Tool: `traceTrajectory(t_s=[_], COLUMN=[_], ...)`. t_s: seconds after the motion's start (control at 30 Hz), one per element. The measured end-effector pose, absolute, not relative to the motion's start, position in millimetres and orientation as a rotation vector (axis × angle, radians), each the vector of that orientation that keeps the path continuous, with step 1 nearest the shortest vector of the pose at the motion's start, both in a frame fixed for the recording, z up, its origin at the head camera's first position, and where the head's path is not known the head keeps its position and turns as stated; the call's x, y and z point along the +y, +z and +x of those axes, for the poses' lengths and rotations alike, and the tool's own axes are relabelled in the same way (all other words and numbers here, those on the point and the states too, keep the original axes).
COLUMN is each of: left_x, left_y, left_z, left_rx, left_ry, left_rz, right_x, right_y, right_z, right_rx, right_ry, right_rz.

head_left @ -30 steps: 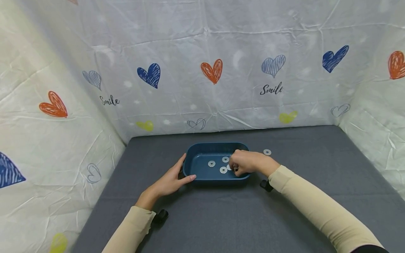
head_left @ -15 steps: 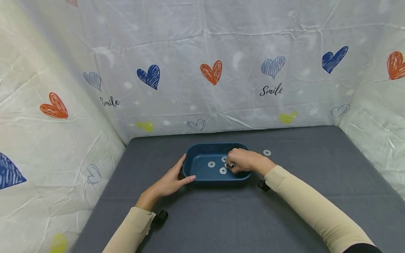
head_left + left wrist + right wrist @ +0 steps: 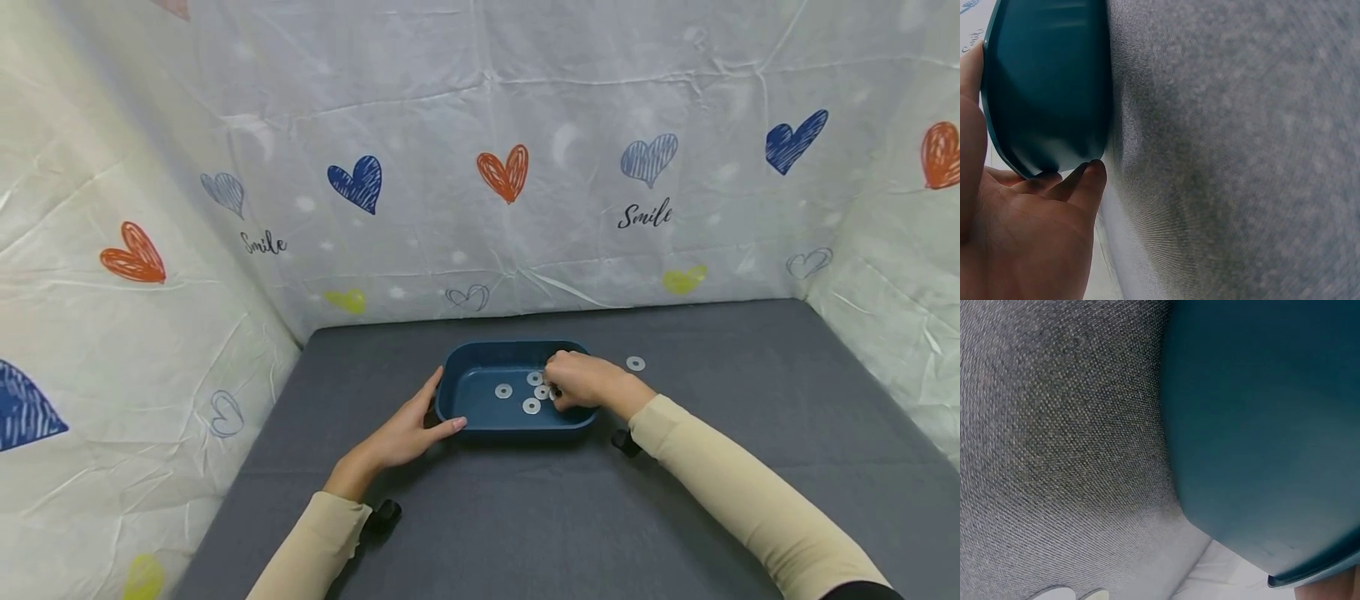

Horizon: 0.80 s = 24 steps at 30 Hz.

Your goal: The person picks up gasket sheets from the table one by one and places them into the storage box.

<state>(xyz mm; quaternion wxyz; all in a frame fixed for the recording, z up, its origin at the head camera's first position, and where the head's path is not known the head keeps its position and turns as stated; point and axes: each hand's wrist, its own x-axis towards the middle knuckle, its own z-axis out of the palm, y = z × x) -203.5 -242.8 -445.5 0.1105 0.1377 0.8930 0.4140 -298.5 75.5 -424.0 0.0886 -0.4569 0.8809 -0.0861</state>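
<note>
A blue rectangular tray (image 3: 487, 412) with rounded corners stands on the dark grey table. Several flat metal washers lie in it, among them one washer (image 3: 503, 391) left of the rest and one washer (image 3: 532, 406) near the front wall. My left hand (image 3: 405, 433) grips the tray's left end, thumb on the front rim; in the left wrist view the fingers bend against the tray's outer wall (image 3: 1054, 81). My right hand (image 3: 585, 379) reaches over the right end, fingers curled down inside, pinching a washer (image 3: 553, 394) mostly hidden by them. The right wrist view shows the tray's outside (image 3: 1260, 437), not the fingertips.
Another washer (image 3: 635, 363) lies on the table cloth (image 3: 510, 517), right of the tray. Pale rounded edges (image 3: 1054, 594) show low in the right wrist view. A white curtain (image 3: 420, 108) printed with hearts encloses the table's back and sides.
My right fingers dip slightly left and then back right inside the tray. Another washer now shows flat near the fingertips. The left hand and tray keep their place.
</note>
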Motion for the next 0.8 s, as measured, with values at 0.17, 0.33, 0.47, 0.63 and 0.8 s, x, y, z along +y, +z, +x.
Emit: traceTrajectory(t_s=[0.17, 0.33, 0.47, 0.63, 0.8], left_x=[-241.4, -242.4, -243.3, -242.6, -241.9], left_y=[-447.8, -448.7, -448.2, -448.4, -448.8], left_z=[-203.4, -204.4, -205.1, -205.0, -204.4], left_rx=[2.614, 2.617, 2.626, 2.624, 2.627], left_ry=[1.224, 1.219, 1.208, 1.205, 1.208], left_rz=[0.4, 0.39, 0.392, 0.404, 0.406], right_x=[77.8, 77.5, 77.7, 78.0, 78.9], right_y=[-425.8, -425.7, -425.3, -426.5, -427.5], right_z=[-298.0, -300.6, -301.1, -300.0, -299.8], right_rx=[2.612, 2.579, 2.566, 2.577, 2.59], right_ry=[-0.275, -0.257, -0.237, -0.199, -0.199], right_rz=[-1.393, -1.471, -1.499, -1.506, -1.481])
